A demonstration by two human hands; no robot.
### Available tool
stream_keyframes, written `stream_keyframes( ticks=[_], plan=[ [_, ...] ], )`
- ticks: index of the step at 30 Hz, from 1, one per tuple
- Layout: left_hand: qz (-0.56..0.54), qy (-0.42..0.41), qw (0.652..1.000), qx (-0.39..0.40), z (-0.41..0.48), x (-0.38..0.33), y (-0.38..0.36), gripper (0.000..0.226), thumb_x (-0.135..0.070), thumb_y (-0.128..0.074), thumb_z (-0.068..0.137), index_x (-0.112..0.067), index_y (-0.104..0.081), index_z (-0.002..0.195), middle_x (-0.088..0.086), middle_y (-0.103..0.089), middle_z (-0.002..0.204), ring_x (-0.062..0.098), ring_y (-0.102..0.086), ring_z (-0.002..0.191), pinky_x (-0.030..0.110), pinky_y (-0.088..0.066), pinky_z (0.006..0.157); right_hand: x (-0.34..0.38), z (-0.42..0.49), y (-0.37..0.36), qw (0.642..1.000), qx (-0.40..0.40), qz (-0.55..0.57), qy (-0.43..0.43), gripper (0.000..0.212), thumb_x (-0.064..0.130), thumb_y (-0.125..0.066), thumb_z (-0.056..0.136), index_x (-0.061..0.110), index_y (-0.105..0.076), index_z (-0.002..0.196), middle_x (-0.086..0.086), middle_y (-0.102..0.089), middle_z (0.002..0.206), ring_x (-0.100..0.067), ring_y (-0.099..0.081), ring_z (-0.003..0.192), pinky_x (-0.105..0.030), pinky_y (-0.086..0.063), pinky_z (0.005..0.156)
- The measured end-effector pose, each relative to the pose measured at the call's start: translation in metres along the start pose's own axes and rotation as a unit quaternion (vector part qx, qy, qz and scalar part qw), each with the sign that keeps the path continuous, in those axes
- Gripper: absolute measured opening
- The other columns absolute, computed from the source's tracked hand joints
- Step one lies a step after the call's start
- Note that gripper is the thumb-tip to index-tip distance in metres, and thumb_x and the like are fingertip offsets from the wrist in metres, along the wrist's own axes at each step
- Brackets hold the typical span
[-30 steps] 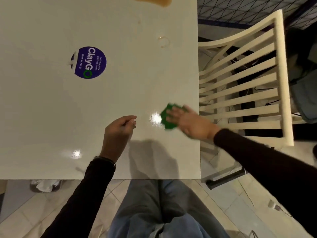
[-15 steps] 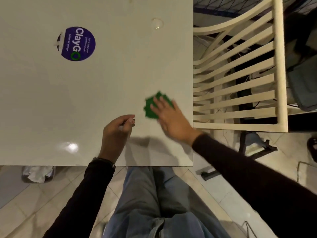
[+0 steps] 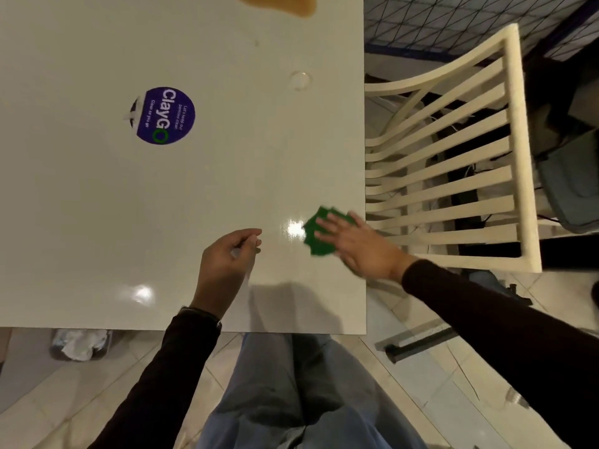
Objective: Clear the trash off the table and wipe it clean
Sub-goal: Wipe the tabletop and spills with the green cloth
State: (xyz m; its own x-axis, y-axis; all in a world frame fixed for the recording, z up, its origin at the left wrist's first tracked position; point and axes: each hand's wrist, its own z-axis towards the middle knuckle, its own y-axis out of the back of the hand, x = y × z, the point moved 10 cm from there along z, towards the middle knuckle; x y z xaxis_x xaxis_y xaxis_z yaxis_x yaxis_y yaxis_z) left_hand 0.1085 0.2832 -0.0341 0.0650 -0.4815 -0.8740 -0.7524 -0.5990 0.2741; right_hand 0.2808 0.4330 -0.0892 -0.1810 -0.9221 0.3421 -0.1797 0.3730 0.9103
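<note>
Right hand point(image 3: 359, 246) spread flat, palm down, pressing a green cloth point(image 3: 317, 234) onto the glossy white table point(image 3: 97, 222) near its right edge. Left hand point(image 3: 225, 264) curled loosely beside it, fingertips pinched together — whether on anything, too small to tell. Farther up the tabletop: a round purple "ClayGo" sticker point(image 3: 163, 115), a faint ring mark point(image 3: 300, 80) and, at the far edge, a brown spill point(image 3: 285, 3). Cream slatted chair point(image 3: 453, 163) just beside the table — crumpled trash in a bin point(image 3: 81, 345) on the floor below.
</note>
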Motion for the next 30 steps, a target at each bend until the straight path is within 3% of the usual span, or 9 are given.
stream_keyframes(
  ticks=[6,10,14,17,19,22,25,27,30],
  plan=[
    [0.041,-0.04,0.998,0.029,0.048,-0.016,0.022,0.019,-0.017,-0.055,0.094,-0.019,-0.07,0.105,-0.005,-0.072,0.098,0.007,-0.068,0.092,0.021,-0.052,0.085,-0.104,0.084,0.058,0.968,-0.089,0.021,-0.232,0.053,0.024,-0.035,0.099,0.022,-0.018,0.149,-0.001,-0.009,0.159,-0.019,0.0,0.146,-0.055,-0.003,0.117],
    [0.122,-0.105,0.987,0.004,0.124,-0.044,0.046,0.025,-0.025,-0.053,0.095,-0.017,-0.065,0.115,-0.004,-0.068,0.109,0.003,-0.062,0.098,0.012,-0.045,0.088,-0.157,0.137,0.098,0.93,-0.125,0.026,-0.344,0.056,0.022,-0.036,0.098,0.018,-0.015,0.15,-0.005,-0.006,0.159,-0.022,0.0,0.146,-0.052,0.0,0.116],
    [0.16,-0.157,0.973,-0.054,0.215,-0.072,0.072,0.027,-0.021,-0.047,0.097,-0.022,-0.059,0.121,-0.003,-0.061,0.117,0.011,-0.06,0.106,0.031,-0.047,0.096,-0.179,0.184,0.115,0.896,-0.152,0.03,-0.417,0.057,0.022,-0.034,0.098,0.017,-0.012,0.15,-0.006,-0.005,0.159,-0.023,0.0,0.146,-0.05,0.003,0.115],
    [0.179,-0.198,0.958,-0.102,0.268,-0.098,0.091,0.029,-0.014,-0.044,0.096,-0.02,-0.058,0.12,-0.001,-0.057,0.119,0.013,-0.06,0.104,0.026,-0.046,0.095,-0.167,0.199,0.117,0.891,-0.167,0.027,-0.421,0.056,0.022,-0.032,0.099,0.016,-0.01,0.15,-0.006,-0.003,0.159,-0.022,0.002,0.146,-0.045,0.006,0.115],
    [0.224,-0.23,0.939,-0.122,0.293,-0.113,0.097,0.03,-0.013,-0.042,0.095,-0.017,-0.058,0.12,0.005,-0.055,0.122,0.022,-0.059,0.107,0.038,-0.045,0.099,-0.146,0.204,0.113,0.908,-0.166,0.023,-0.384,0.056,0.023,-0.032,0.099,0.015,-0.011,0.15,-0.007,-0.003,0.159,-0.022,0.002,0.146,-0.044,0.007,0.115],
    [0.288,-0.226,0.92,-0.14,0.314,-0.11,0.103,0.031,-0.011,-0.043,0.094,-0.016,-0.057,0.12,0.009,-0.054,0.124,0.027,-0.049,0.114,0.041,-0.036,0.104,-0.105,0.201,0.097,0.952,-0.131,0.03,-0.274,0.054,0.025,-0.03,0.1,0.015,-0.013,0.15,-0.005,-0.003,0.158,-0.02,0.005,0.146,-0.044,0.005,0.118],
    [0.289,-0.202,0.926,-0.137,0.32,-0.092,0.112,0.029,-0.012,-0.045,0.095,-0.015,-0.055,0.121,0.008,-0.048,0.128,0.025,-0.043,0.119,0.039,-0.031,0.106,-0.087,0.175,0.081,0.981,-0.084,0.023,-0.176,0.052,0.029,-0.028,0.1,0.02,-0.015,0.15,0.003,-0.001,0.158,-0.013,0.007,0.146,-0.038,0.008,0.118],
    [0.289,-0.211,0.924,-0.137,0.319,-0.085,0.114,0.028,-0.013,-0.048,0.094,-0.012,-0.054,0.121,0.009,-0.048,0.127,0.022,-0.043,0.118,0.039,-0.032,0.105,-0.11,0.16,0.091,0.974,-0.105,0.034,-0.2,0.052,0.027,-0.03,0.1,0.022,-0.016,0.15,0.004,-0.003,0.158,-0.01,0.008,0.146,-0.039,0.008,0.118],
    [0.289,-0.238,0.917,-0.136,0.316,-0.087,0.111,0.027,-0.015,-0.051,0.094,-0.008,-0.052,0.121,0.011,-0.05,0.124,0.019,-0.044,0.113,0.038,-0.034,0.102,-0.175,0.166,0.118,0.927,-0.167,0.047,-0.332,0.052,0.022,-0.032,0.1,0.021,-0.015,0.15,0.003,-0.003,0.158,-0.012,0.007,0.146,-0.044,0.007,0.118]
  ],
)
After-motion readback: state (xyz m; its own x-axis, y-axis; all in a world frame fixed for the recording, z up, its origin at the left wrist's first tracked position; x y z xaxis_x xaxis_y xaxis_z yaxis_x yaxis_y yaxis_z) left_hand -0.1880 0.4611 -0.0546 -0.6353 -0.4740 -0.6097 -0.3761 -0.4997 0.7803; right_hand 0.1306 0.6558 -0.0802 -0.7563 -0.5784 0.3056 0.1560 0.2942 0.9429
